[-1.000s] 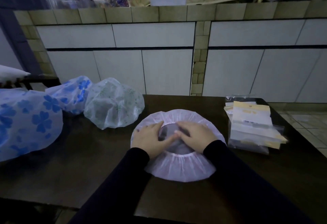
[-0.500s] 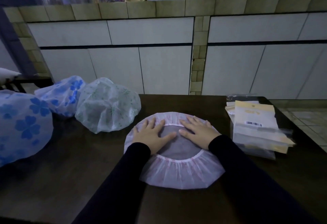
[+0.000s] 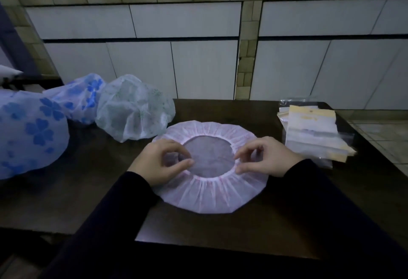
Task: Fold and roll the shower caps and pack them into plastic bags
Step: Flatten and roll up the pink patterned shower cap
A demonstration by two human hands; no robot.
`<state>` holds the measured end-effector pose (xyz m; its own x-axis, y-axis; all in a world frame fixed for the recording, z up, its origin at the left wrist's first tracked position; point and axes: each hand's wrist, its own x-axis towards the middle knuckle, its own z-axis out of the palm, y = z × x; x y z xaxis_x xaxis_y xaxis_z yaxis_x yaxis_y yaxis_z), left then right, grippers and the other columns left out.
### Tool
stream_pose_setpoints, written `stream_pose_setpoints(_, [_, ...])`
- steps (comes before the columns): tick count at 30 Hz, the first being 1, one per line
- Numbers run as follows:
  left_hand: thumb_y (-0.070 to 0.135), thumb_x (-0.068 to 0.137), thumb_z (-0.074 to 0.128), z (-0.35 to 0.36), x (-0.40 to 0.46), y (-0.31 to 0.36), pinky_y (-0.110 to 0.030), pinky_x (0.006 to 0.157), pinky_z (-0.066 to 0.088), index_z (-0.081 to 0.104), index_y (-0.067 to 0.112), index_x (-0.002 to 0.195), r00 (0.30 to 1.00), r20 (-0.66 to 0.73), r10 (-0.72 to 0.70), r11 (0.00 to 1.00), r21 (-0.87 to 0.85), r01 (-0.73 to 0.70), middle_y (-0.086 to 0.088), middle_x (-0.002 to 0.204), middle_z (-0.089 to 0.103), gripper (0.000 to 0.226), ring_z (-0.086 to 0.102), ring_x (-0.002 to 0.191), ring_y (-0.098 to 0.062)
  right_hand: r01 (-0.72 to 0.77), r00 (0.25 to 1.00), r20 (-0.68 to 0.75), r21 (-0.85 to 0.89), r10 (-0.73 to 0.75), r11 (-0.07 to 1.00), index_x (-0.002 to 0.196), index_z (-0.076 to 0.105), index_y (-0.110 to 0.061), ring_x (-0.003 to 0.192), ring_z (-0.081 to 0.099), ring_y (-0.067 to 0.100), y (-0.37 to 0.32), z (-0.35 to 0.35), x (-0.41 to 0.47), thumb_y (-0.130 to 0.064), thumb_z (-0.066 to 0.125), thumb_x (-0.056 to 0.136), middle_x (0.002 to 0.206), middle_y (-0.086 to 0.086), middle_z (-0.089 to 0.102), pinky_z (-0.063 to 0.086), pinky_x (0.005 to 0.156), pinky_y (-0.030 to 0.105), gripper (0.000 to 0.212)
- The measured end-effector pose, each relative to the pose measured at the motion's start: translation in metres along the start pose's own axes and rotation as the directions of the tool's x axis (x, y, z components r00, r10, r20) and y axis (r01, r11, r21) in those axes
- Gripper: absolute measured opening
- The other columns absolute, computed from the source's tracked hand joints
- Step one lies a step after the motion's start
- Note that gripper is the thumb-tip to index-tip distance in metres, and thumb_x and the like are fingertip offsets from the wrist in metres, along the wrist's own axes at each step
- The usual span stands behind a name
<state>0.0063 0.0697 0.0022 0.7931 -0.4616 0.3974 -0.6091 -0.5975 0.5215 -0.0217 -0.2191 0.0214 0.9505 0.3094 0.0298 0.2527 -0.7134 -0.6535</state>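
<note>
A pale pink shower cap (image 3: 209, 195) lies flat on the dark table (image 3: 88, 190) with its round elastic opening facing up. My left hand (image 3: 159, 164) sits on the cap's left side, thumb and curled fingers pinching the elastic rim. On the opposite side, my right hand (image 3: 269, 157) pinches the rim between thumb and forefinger. A stack of clear plastic bags with yellow header cards (image 3: 313, 133) lies at the right of the table, apart from the cap.
A puffed white cap with a green pattern (image 3: 134, 115) stands just left of the pink one. Two blue-flowered caps (image 3: 33, 133) (image 3: 81, 97) lie further left. Tiled cabinet fronts (image 3: 198, 69) rise behind the table. The table's near edge runs below my arms.
My hands were pressing the cap flat with spread fingers. Now the fingers have curled and pinch the elastic rim at both sides of the opening, which has widened.
</note>
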Motion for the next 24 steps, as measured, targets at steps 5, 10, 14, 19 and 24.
stream_pose_setpoints(5, [0.073,0.057,0.072,-0.002,-0.019,-0.003,-0.022,0.094,0.049,0.074,0.032,0.099,0.992,0.123,-0.007,0.995,-0.102,0.020,0.018,0.107,0.069,0.059,0.061,0.106,0.004,-0.082,0.997,0.012,-0.015,0.082,0.997,0.100,0.067,-0.038,0.104,0.055,-0.001,0.011,0.001,-0.008,-0.044,0.083,0.065,0.106,-0.018,0.064,0.043,0.088,0.020,0.038])
stream_pose_setpoints(10, [0.075,0.037,0.080,-0.002,-0.021,-0.008,-0.029,0.114,0.029,0.065,0.044,0.114,0.959,0.266,-0.100,0.988,-0.089,0.127,0.022,0.131,0.056,0.084,0.036,0.131,0.010,-0.088,0.994,-0.070,-0.044,0.085,0.995,0.101,0.067,-0.037,0.104,0.054,-0.002,0.012,0.006,-0.009,-0.035,0.080,0.074,0.107,-0.019,0.060,0.044,0.090,0.020,0.030])
stream_pose_setpoints(14, [0.074,0.041,0.080,0.002,-0.022,-0.007,-0.028,0.113,0.029,0.067,0.044,0.112,0.963,0.251,-0.100,0.984,-0.115,0.132,0.022,0.132,0.056,0.078,0.035,0.131,0.011,-0.061,0.994,-0.087,-0.026,0.059,0.998,0.090,0.071,-0.034,0.106,0.052,0.000,0.011,0.008,-0.014,-0.028,0.075,0.080,0.104,-0.019,0.058,0.042,0.094,0.025,0.013])
stream_pose_setpoints(19, [0.066,0.062,0.073,0.003,-0.023,-0.008,-0.022,0.104,0.042,0.072,0.038,0.105,0.981,0.132,-0.144,0.975,-0.150,0.163,0.022,0.121,0.063,0.052,0.051,0.116,0.013,-0.085,0.995,-0.046,-0.012,0.084,0.996,0.093,0.072,-0.036,0.111,0.047,-0.001,0.010,0.008,-0.017,-0.041,0.083,0.066,0.111,-0.023,0.053,0.039,0.098,0.030,0.030])
stream_pose_setpoints(24, [0.054,0.073,0.071,0.003,-0.022,-0.004,-0.021,0.098,0.046,0.073,0.037,0.103,0.978,0.087,-0.192,0.973,-0.114,0.201,0.024,0.116,0.064,0.035,0.056,0.108,0.013,-0.088,0.995,-0.045,-0.058,0.085,0.994,0.092,0.067,-0.040,0.110,0.045,-0.001,0.011,0.009,-0.014,-0.034,0.080,0.073,0.111,-0.023,0.053,0.039,0.098,0.028,0.024])
